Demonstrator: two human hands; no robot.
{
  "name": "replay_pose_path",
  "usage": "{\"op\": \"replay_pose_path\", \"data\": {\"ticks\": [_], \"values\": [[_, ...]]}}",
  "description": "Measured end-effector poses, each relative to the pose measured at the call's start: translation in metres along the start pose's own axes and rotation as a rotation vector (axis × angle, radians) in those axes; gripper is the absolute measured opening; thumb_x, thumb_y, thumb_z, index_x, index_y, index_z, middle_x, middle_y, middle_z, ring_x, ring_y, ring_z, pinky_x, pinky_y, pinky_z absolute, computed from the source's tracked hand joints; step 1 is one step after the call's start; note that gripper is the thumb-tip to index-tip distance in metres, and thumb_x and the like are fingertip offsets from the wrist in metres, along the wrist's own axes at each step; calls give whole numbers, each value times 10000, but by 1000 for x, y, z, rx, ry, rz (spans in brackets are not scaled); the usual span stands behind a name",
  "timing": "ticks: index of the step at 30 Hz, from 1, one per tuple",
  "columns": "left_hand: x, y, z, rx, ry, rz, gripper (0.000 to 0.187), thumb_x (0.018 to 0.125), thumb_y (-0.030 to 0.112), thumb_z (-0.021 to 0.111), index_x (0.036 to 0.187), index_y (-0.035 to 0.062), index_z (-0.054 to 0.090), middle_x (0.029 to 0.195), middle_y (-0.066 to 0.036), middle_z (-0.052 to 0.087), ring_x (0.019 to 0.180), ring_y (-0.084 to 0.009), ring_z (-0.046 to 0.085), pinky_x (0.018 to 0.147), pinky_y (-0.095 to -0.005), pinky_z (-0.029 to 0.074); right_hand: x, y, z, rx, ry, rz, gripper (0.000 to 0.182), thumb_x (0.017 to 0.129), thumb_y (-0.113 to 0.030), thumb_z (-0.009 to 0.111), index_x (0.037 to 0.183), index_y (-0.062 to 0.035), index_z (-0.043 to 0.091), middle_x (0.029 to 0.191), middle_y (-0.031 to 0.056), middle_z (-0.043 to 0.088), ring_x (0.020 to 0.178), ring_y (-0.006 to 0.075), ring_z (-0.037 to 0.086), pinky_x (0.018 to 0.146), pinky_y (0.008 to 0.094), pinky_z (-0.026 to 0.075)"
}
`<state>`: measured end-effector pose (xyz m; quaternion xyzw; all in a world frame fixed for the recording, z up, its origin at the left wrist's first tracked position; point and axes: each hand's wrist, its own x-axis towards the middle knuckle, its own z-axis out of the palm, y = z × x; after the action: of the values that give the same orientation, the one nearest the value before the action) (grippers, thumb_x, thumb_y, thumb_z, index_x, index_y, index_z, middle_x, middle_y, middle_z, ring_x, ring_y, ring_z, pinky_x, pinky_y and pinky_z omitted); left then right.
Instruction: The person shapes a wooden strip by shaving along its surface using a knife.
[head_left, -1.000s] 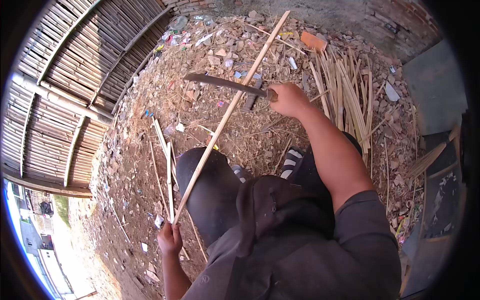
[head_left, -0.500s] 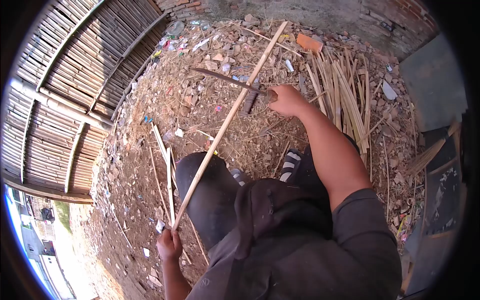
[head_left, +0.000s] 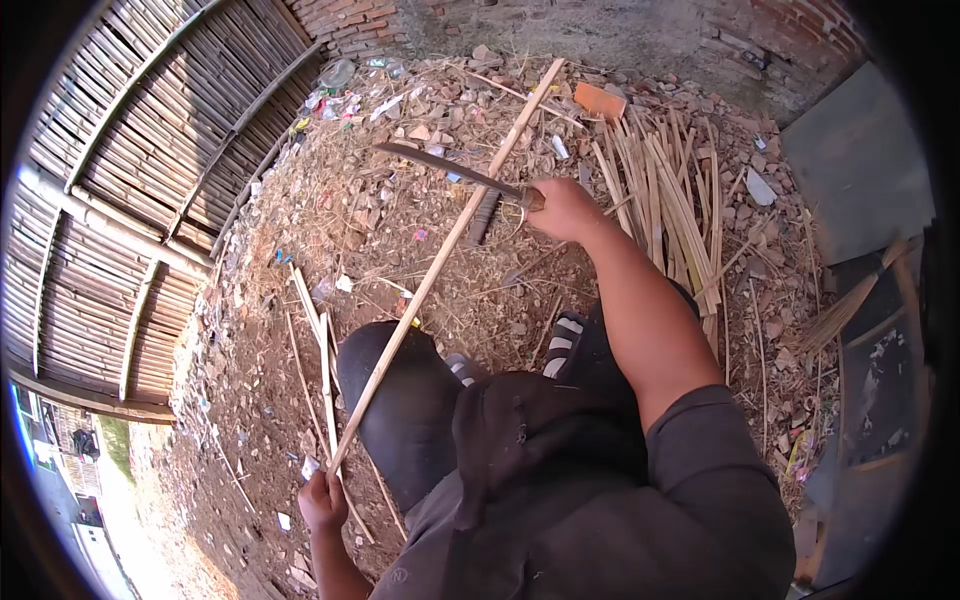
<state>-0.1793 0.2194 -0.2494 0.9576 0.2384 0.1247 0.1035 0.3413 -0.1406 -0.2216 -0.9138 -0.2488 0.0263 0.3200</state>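
Note:
My left hand (head_left: 322, 503) is closed around the lower end of a long pale bamboo strip (head_left: 432, 270). The strip slants up across my bent knee (head_left: 385, 368) toward the wall. In my right hand (head_left: 560, 210) is the handle of a machete (head_left: 440, 163). Its dark blade points left and crosses the upper part of the strip, overlapping it in this view. Below the crossing, a dark brown block-like piece (head_left: 483, 217) lies on the ground, partly behind the strip.
A pile of split bamboo strips (head_left: 670, 190) lies to the right, with an orange tile piece (head_left: 600, 100) behind it. More strips (head_left: 325, 375) rest by my left knee. Rubble and litter cover the ground. A bamboo fence (head_left: 120, 200) stands left and a brick wall (head_left: 580, 35) ahead.
The whole view has shifted slightly, so the scene sits lower and further left. Both hands keep their grips, and the machete still crosses the strip near the same spot.

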Motion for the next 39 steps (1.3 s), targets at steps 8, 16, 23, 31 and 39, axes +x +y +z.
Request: {"op": "replay_pose_path", "data": {"ticks": [8,16,23,31,39], "values": [[10,8,-1,-28,-40,-14,332,961,282,608,735,52,527,619,-184,562,576,-426,590,530,-501,441,-12,-17,-6,-54,21,-83,197,781,-209,699,936,-90,675,830,163,690,831,387,690,737,504,532],[8,19,-1,-8,-29,-58,312,954,276,632,765,49,531,634,-173,574,582,-417,588,537,-496,439,8,9,2,24,160,101,263,768,-244,724,992,-106,715,922,177,728,903,383,699,797,476,551],[13,34,-24,-354,-404,-433,330,977,321,662,894,3,636,666,-118,651,622,-244,658,597,-406,500,21,26,10,556,251,308,318,803,-279,767,1007,-39,719,884,103,730,847,284,693,785,403,513],[14,50,-33,-286,-396,-314,340,994,330,649,875,12,657,677,-141,659,643,-267,666,611,-410,505,-19,-64,6,146,-3,-199,265,832,-254,776,964,-53,666,762,104,663,701,288,645,675,423,497],[14,65,-15,-186,-88,-176,386,1000,338,617,798,14,565,662,-217,598,655,-457,607,593,-525,446,-29,-79,40,-166,-219,-392,288,792,-281,763,993,-84,699,834,174,697,820,385,687,742,476,528]]}}
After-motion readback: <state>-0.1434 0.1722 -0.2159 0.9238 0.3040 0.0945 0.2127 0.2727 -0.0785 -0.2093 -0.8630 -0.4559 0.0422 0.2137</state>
